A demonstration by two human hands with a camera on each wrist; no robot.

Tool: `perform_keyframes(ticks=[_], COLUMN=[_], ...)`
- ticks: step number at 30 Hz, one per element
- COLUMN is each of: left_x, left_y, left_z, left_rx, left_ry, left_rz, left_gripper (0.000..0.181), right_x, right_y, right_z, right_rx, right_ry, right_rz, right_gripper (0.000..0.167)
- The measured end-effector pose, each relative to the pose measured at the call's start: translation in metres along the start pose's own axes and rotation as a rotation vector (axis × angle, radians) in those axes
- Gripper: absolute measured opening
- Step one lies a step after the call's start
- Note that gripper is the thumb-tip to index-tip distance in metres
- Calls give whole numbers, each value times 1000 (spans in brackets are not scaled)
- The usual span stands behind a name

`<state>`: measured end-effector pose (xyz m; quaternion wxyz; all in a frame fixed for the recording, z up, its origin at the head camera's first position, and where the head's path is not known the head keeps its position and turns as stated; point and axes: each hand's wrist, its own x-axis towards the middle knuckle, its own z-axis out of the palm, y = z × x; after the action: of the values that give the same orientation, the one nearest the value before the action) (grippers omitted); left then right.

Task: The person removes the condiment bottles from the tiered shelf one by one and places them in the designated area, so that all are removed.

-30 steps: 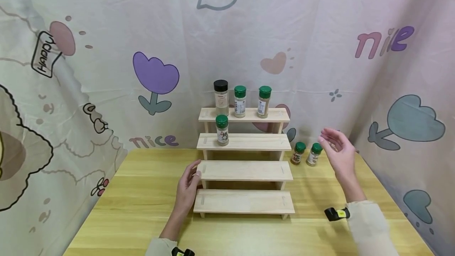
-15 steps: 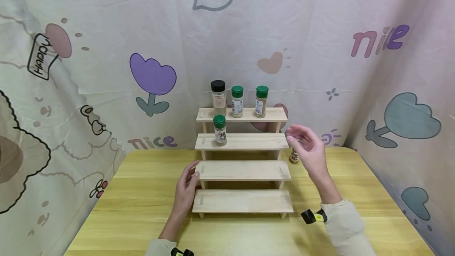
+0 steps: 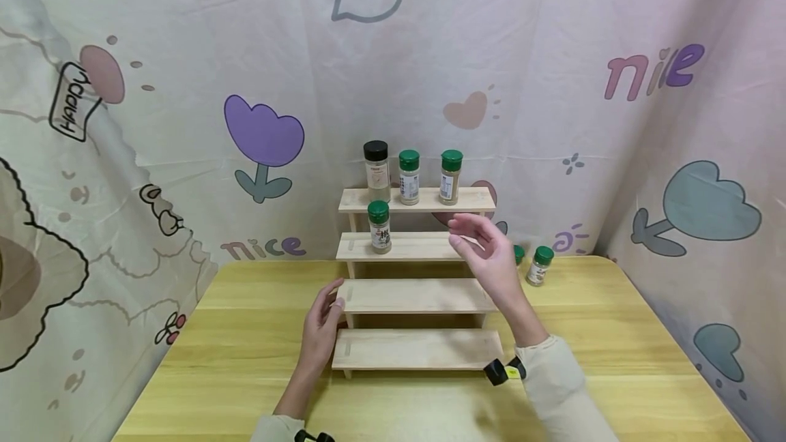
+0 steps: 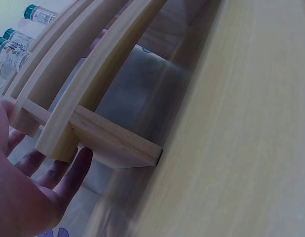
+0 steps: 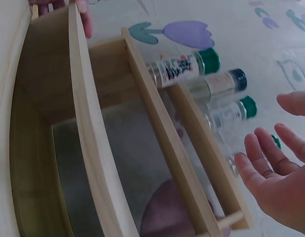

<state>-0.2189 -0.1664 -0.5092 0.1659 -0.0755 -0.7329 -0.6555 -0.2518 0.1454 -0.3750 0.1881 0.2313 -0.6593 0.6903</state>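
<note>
A tiered wooden display rack [image 3: 417, 295] stands on the table. My left hand [image 3: 322, 322] holds its left side at the end of a middle shelf; the left wrist view shows the fingers against the shelf ends. My right hand [image 3: 488, 258] hovers over the right part of the second shelf from the top, fingers loosely bent, holding nothing. A green-capped spice jar [image 3: 380, 227] stands upright at that shelf's left. On the top shelf are a black-capped jar [image 3: 377, 172] and two green-capped jars, one in the middle [image 3: 409, 177] and one further right [image 3: 450, 177].
Two green-capped jars stand on the table right of the rack: one jar [image 3: 540, 266] in full view, the other jar [image 3: 518, 254] mostly hidden behind my right hand. A printed cloth [image 3: 522, 74] hangs behind the wooden table [image 3: 258, 346].
My right hand has moved left, from beside the two jars on the table, past them, to over the second shelf. The left hand stays on the rack. The jars stand where they were.
</note>
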Motion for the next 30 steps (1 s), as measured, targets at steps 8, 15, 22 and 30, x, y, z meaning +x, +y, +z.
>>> perform_keyframes(ticks=[8,15,22,30], left_x=[1,2,4,-1], left_y=[2,1,-1,3], left_z=[0,1,1,0], left_rx=[-7,-8,-13,17], left_ry=[6,1,4,5], left_rz=[-2,-1,-1,16], left_gripper=[38,38,38,38], right_x=[15,32,46,58], right_y=[2,3,10,21], right_z=[27,45,65,85], right_rx=[-11,-85,-84,-50], right_ry=[-70,-113,-171,-214], right_rz=[26,54,51,91], right_gripper=[40,45,49,46])
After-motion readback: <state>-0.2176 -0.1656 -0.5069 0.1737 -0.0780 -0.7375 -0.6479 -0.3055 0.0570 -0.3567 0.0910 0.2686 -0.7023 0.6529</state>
